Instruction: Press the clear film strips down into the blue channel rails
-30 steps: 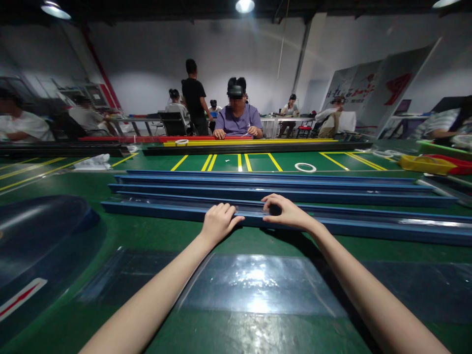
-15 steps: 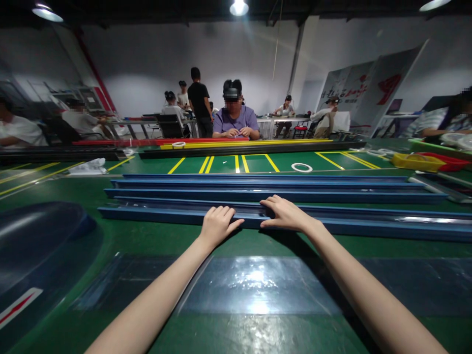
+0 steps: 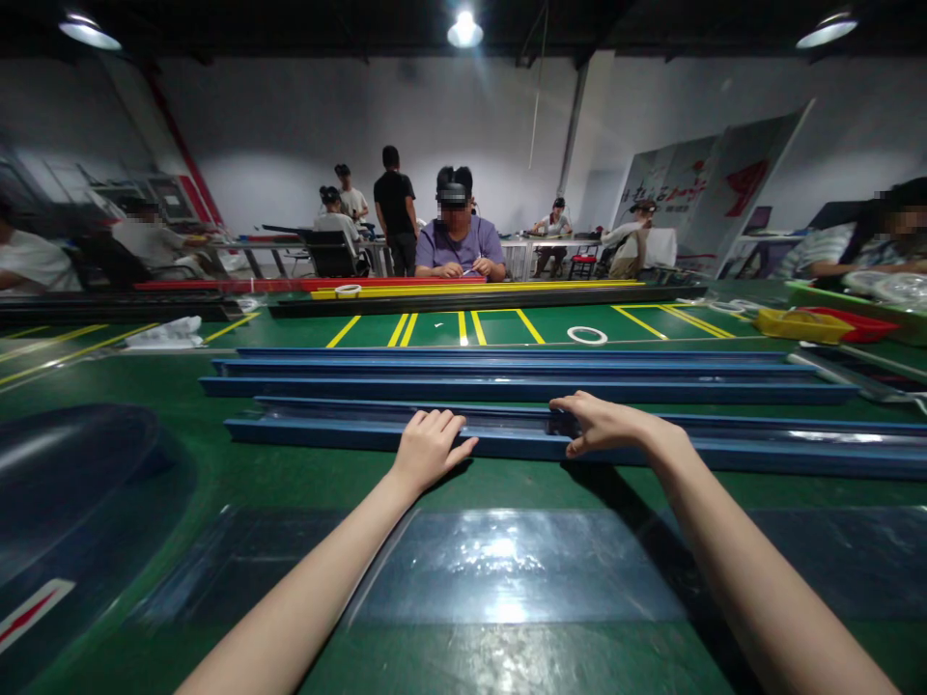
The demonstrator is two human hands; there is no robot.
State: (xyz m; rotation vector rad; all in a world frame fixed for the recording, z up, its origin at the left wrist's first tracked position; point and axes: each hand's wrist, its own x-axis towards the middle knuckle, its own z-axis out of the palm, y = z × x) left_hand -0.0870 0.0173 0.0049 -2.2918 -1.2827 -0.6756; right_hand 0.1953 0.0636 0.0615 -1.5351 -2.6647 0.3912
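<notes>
A long blue channel profile (image 3: 514, 445) lies crosswise before me on the green table, with something clear and shiny along its trough. My left hand (image 3: 430, 450) is curled over its near wall, fingers inside the trough and thumb outside. Farther right, my right hand (image 3: 608, 425) spans the channel, fingertips at the far wall and thumb on the near one. A dark patch shows in the trough under the right fingers; I cannot make it out. Just behind lie more blue profiles (image 3: 463, 388), parallel and apart from the held one.
Clear glossy sheeting (image 3: 507, 565) covers the near table. A dark curved object (image 3: 79, 483) stands at left. Farther back are black profiles (image 3: 463, 302), yellow profiles (image 3: 507, 289), a white ring (image 3: 587, 336) and a yellow tray (image 3: 803, 325). A person (image 3: 460, 241) sits opposite.
The nearest blue channel has slid to the right, together with my right hand. My left hand has stayed at nearly the same spot, with the channel passing under it.
</notes>
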